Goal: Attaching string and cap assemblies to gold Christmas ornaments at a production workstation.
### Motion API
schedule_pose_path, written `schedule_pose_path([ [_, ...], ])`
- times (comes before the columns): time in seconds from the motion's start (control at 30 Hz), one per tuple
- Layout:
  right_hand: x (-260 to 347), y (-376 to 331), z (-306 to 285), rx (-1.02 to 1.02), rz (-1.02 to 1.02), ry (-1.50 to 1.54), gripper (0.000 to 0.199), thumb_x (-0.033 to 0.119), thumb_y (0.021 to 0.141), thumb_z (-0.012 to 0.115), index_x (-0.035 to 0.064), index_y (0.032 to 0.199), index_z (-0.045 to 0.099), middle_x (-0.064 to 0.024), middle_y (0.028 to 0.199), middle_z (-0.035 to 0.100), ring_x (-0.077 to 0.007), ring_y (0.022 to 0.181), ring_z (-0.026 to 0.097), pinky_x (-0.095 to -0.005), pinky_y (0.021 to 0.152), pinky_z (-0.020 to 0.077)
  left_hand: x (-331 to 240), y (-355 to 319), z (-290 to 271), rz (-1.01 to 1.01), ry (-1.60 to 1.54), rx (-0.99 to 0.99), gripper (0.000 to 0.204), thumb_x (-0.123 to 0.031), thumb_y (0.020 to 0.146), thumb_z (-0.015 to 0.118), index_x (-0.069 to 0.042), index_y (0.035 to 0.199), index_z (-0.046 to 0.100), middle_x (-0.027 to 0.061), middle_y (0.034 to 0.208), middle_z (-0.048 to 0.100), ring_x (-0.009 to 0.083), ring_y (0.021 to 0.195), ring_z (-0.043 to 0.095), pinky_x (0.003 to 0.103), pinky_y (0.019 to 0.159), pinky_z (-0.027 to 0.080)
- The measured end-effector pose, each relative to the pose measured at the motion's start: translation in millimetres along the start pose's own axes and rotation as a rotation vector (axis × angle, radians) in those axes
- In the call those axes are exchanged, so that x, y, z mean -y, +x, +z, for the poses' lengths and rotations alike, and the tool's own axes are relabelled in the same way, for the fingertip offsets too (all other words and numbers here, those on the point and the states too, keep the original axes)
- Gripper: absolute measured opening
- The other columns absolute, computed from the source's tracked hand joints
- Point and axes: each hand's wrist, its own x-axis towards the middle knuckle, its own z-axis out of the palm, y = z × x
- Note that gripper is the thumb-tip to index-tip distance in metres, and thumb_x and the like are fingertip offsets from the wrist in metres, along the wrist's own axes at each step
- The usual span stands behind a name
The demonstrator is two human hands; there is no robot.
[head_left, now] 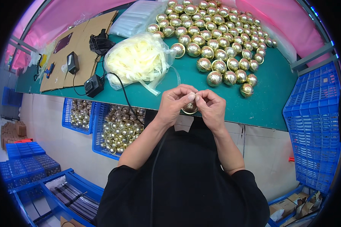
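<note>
At the table's front edge, my left hand (pixel 175 103) and my right hand (pixel 213 109) meet fingertip to fingertip. Thumb and forefinger of each are pinched; whatever lies between them is too small to make out. Just below the fingertips shows a gold ball (pixel 190 108), partly hidden by the hands. To the left, a clear plastic bag (pixel 166 56) bulges with pale yellow ribbon strips (pixel 134 58), some trailing over its side. Beyond my hands, many shiny gold balls (pixel 214 78) with small speckles and a raised rim cover the right part of the green table (pixel 269 102).
A cardboard sheet (pixel 85 41) with black power adapters (pixel 94 85) and cables lies at the left. Clear plastic sleeves (pixel 134 19) are stacked behind. Below the table stand blue crates (pixel 96 140) of gold balls. Tall blue crates (pixel 312 125) rise at the right.
</note>
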Motion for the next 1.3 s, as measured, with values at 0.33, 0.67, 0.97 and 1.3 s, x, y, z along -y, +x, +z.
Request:
schedule_pose_path([
  [0.33,-4,-2,10,-0.106,-0.066,-0.004,0.006,-0.002,0.100,0.066,-0.0049,0.106,0.068,-0.0055,0.083,0.072,-0.0058,0.068,0.066,-0.0196,0.053,0.0503,3,-3,5,-0.047,-0.049,-0.065,0.023,-0.014,0.103,0.067,0.005,0.114,0.075,0.0089,0.104,0.075,0.0106,0.083,0.065,0.026,0.075,0.054],
  [0.67,-6,-1,2,-0.087,-0.318,-0.322,0.009,-0.002,0.097,0.070,-0.0048,0.104,0.075,-0.0084,0.088,0.076,-0.0119,0.072,0.073,-0.0234,0.059,0.0583,0,-9,13,-0.042,0.071,-0.144,0.024,-0.013,0.101,0.071,0.005,0.116,0.076,0.0147,0.118,0.075,0.0137,0.099,0.068,0.030,0.088,0.056],
  [0.97,-5,3,1,-0.097,-0.385,-0.447,0.007,0.000,0.094,0.074,-0.0046,0.099,0.075,-0.0077,0.083,0.076,-0.0091,0.068,0.070,-0.0235,0.059,0.0555,-1,-13,25,0.097,0.332,-0.200,0.019,-0.008,0.100,0.071,0.005,0.111,0.078,0.0144,0.112,0.077,0.0116,0.091,0.069,0.026,0.080,0.058],
  [1.3,-8,4,6,-0.116,-0.278,-0.298,0.005,0.000,0.096,0.072,-0.0030,0.099,0.074,-0.0022,0.084,0.071,-0.0042,0.070,0.063,-0.0209,0.061,0.0497,0,-5,10,-0.077,0.015,-0.226,0.016,-0.013,0.102,0.069,0.001,0.101,0.076,0.0040,0.092,0.074,0.0069,0.083,0.062,0.025,0.076,0.051],
])
